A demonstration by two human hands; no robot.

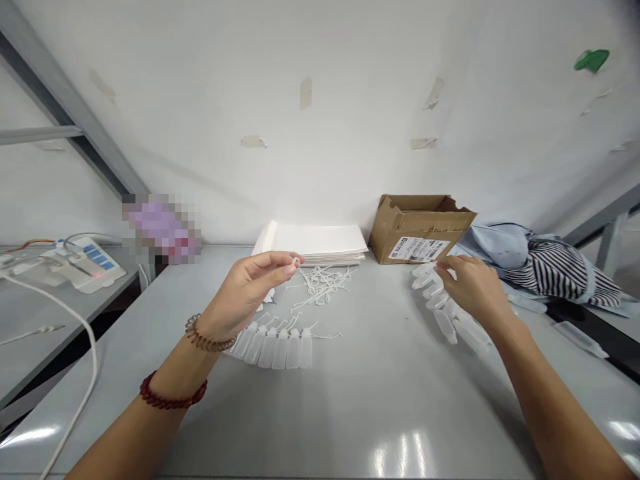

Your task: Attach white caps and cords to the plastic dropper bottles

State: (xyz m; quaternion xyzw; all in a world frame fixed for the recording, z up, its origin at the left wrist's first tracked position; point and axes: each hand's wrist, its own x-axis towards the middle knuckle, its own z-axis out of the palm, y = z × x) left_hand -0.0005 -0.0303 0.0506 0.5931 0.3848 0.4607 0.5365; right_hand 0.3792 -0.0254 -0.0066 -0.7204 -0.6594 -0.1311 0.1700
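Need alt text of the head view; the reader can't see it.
The left hand pinches a small white plastic piece above a grey table; the right hand is at a pile of translucent plastic bottles. Nearby lie thin white strands and a row of translucent nozzle-tipped bottles, with a brown cardboard box behind.

The white piece in the left hand is too small to identify; the right hand hides whether it grips any of the heaped bottles; a purple object is pixelated; the label is illegible.
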